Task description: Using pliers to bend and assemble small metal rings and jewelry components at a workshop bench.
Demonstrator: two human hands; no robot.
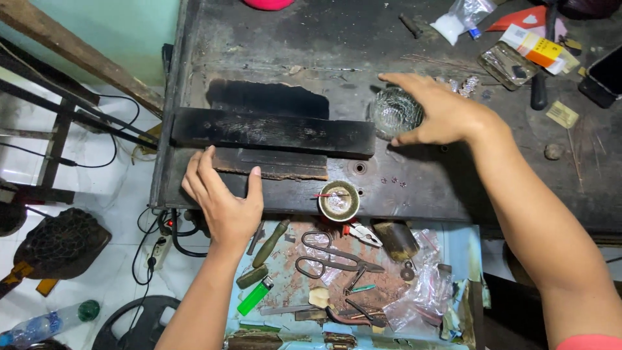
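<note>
Clear patterned glass: a small round bowl (395,111) is being gripped from the side and above by the right hand (440,110), fingers curled round its rim, on the dark scorched workbench (291,45) to the right of centre. A firm, level grip appears advisable, since the glass is being held close to scattered small parts. The left hand (223,198) is being rested flat and open, grasping nothing, on the thin lower wooden strip (285,165) at the bench's front edge; a wider blackened plank (272,131) is lying just behind it. A small round tin (339,199) is standing near the front edge, between the hands.

Packaging is being kept at the far right corner: a clear plastic bag (457,19) of white grains, a yellow-and-white rectangular carton (538,46), a flat red wrapper (518,19), and a small yellow tag (562,114). In the open drawer (460,243) below, scissors (327,256), a green lighter (255,296) and crumpled clear bags (421,295) are being stored.
</note>
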